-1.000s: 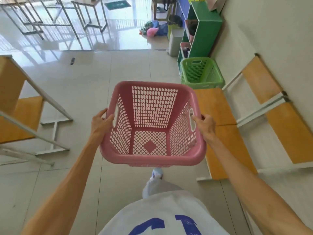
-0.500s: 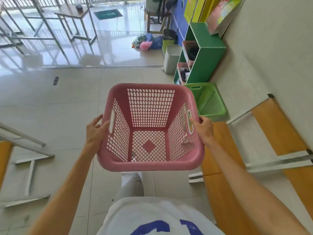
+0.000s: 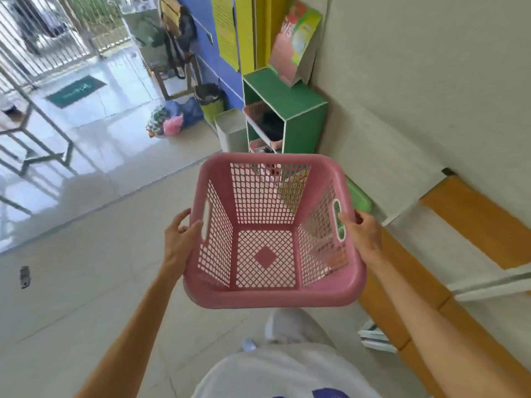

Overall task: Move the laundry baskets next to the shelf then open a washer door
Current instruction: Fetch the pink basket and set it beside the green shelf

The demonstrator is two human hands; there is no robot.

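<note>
I carry an empty pink laundry basket [image 3: 270,294] in front of my chest, above the floor. My left hand [image 3: 179,239] holds its left rim by the handle slot. Gripping the right rim at the other handle slot is my right hand [image 3: 363,232]. A green laundry basket [image 3: 359,198] stands on the floor behind the pink one, mostly hidden by it. Just beyond stands the green shelf [image 3: 304,124] against the wall, with small pink bins inside it. No washer is in view.
An orange bench [image 3: 402,285] runs along the wall on my right. A grey bin [image 3: 230,129] stands left of the shelf, with bags of clothes [image 3: 169,122] and a green waste bin [image 3: 211,103] further back. Metal table frames [image 3: 28,133] stand far left.
I have walked forward with the pink basket; the shelf and green basket are much closer, and the green basket has slid behind the pink one. Both hands keep their hold.
</note>
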